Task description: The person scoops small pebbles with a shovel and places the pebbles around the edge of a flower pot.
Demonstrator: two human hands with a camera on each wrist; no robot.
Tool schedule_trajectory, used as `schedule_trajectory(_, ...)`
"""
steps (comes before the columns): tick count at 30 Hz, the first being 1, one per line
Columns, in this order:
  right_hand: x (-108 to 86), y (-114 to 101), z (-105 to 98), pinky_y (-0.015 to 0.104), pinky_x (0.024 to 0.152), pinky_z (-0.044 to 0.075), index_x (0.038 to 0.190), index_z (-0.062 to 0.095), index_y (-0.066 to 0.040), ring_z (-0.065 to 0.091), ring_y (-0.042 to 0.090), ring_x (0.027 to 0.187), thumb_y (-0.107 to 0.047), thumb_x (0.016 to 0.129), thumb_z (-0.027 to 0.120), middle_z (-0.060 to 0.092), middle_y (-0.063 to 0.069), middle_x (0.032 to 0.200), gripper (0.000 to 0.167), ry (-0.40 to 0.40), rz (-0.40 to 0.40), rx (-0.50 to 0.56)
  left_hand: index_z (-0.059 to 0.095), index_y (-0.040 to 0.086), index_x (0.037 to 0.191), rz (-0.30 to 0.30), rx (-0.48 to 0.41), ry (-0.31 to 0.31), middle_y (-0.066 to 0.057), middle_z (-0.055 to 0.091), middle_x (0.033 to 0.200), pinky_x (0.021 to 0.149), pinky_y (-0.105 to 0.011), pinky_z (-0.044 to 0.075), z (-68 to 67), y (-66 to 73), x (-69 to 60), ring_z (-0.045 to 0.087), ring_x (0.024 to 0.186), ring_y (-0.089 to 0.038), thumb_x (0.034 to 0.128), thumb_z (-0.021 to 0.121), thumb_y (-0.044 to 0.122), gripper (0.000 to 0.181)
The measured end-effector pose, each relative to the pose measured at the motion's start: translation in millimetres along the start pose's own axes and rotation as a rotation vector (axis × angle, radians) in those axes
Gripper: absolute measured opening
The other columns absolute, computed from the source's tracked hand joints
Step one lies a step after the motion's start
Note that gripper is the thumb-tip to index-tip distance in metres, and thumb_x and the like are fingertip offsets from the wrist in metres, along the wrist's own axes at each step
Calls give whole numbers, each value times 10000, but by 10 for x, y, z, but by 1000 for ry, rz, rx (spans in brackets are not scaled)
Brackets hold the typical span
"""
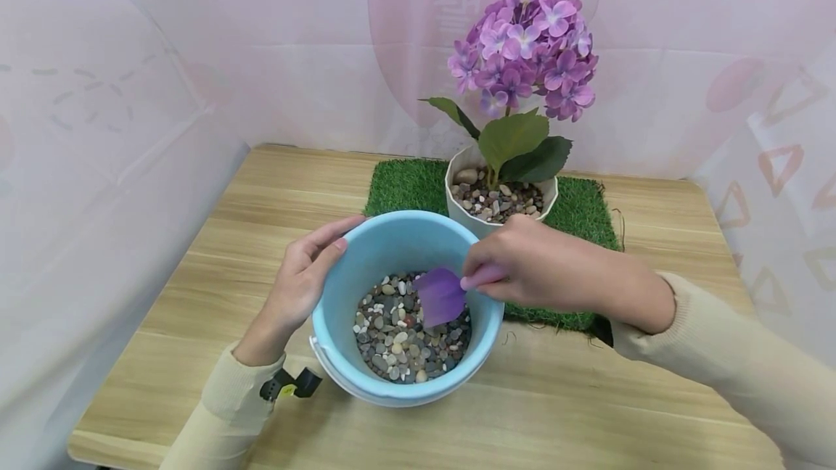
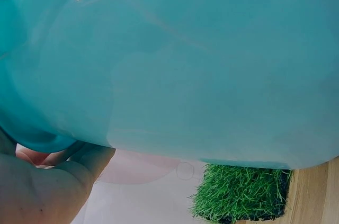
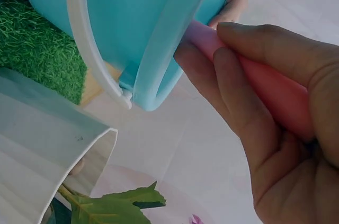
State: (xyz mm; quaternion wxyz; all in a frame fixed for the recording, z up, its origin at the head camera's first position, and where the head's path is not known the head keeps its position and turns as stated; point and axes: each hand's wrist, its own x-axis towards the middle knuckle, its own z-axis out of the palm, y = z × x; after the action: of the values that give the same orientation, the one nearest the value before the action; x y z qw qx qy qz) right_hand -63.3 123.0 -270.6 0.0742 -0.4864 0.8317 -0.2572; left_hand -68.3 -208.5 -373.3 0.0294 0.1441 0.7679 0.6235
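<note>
A light blue bucket [image 1: 349,274] stands on the table with a layer of mixed pebbles [image 1: 398,343] in its bottom. At its left side my left hand [image 1: 302,278] holds the rim, thumb at the edge and fingers along the outside. My right hand [image 1: 545,267] grips the pink handle of a small toy shovel [image 1: 442,299] over the bucket's right rim. The shovel's purple blade points down inside, over the pebbles; whether it touches them I cannot tell. In the right wrist view the fingers wrap the handle [image 3: 275,94], while the rim hides the blade.
Behind the bucket, a white pot [image 1: 460,220] with pebbles and a purple hydrangea [image 1: 522,49] stands on a green turf mat [image 1: 408,183]. The bucket's white carrying handle [image 3: 79,28] hangs down outside. A wooden table [image 1: 588,397] lies beneath, with printed cloth walls around it.
</note>
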Motion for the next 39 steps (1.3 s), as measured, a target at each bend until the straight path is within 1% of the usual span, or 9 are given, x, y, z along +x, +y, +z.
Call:
schedule_trajectory(9, 84, -8, 62, 66, 680, 601, 960, 794, -28, 778, 67, 795, -16, 927, 772, 812, 53, 891, 42, -84, 17, 8, 554, 9, 1505, 1, -5, 4, -249, 615, 1470, 863, -448, 684, 3, 2, 1, 760, 1134, -258, 1134, 435, 132, 409)
schedule_trajectory(16, 124, -8, 96, 64, 640, 582, 876, 783, -66, 714, 9, 703, 7, 916, 771, 783, 10, 807, 84, -137, 16, -7, 556, 20, 1506, -10, -1, 7, -242, 620, 1467, 865, -446, 685, 5, 6, -6, 759, 1132, -271, 1134, 439, 139, 408)
schedule_trajectory(20, 149, -10, 115, 71, 617, 572, 862, 783, -68, 683, -13, 673, 20, 912, 759, 779, 9, 787, 104, -166, 29, -14, 556, 25, 1508, -9, 1, 6, -246, 625, 1458, 851, -451, 689, 4, 3, -7, 765, 1118, -264, 1136, 438, 148, 409)
schedule_trajectory(24, 183, -15, 133, 70, 592, 560, 842, 778, -72, 662, -31, 644, 41, 904, 737, 767, -3, 754, 135, -171, 31, -25, 557, 24, 1506, -2, -1, 6, -246, 622, 1462, 850, -456, 689, 3, -1, -7, 764, 1120, -262, 1137, 438, 148, 408)
schedule_trajectory(30, 262, -24, 190, 100, 453, 437, 717, 708, -102, 479, -40, 519, 126, 826, 604, 657, -51, 627, 273, -159, 17, -45, 557, 19, 1505, 8, -2, 5, -252, 620, 1461, 849, -460, 688, -2, -6, -10, 763, 1122, -260, 1137, 437, 147, 407)
schedule_trajectory(33, 336, 5, 299, 89, 455, 422, 699, 687, -110, 453, -34, 513, 106, 850, 611, 630, -50, 619, 275, -164, 9, -51, 556, 16, 1504, 14, -2, 6, -262, 623, 1449, 845, -461, 689, -8, -9, -15, 768, 1114, -240, 1138, 435, 146, 407)
schedule_trajectory(34, 366, 24, 348, 84, 456, 414, 703, 694, -110, 457, -30, 511, 103, 852, 614, 636, -47, 621, 272, -162, 2, -52, 558, 15, 1503, 17, -2, 7, -265, 626, 1444, 845, -460, 689, -9, -10, -16, 769, 1112, -233, 1138, 436, 147, 406)
schedule_trajectory(36, 415, 68, 440, 60, 496, 463, 739, 733, -105, 564, -17, 536, 92, 859, 635, 697, -32, 663, 250, -155, -12, -55, 561, 15, 1500, 19, -5, 7, -264, 628, 1442, 848, -457, 688, -9, -12, -15, 770, 1111, -215, 1139, 438, 148, 405)
schedule_trajectory(39, 441, 102, 516, 48, 532, 492, 786, 778, -91, 655, 15, 577, 96, 850, 643, 755, -2, 712, 239, -141, -36, -39, 562, 16, 1500, 16, -5, 4, -255, 627, 1450, 851, -460, 687, -1, -13, -8, 767, 1120, -244, 1138, 442, 149, 404)
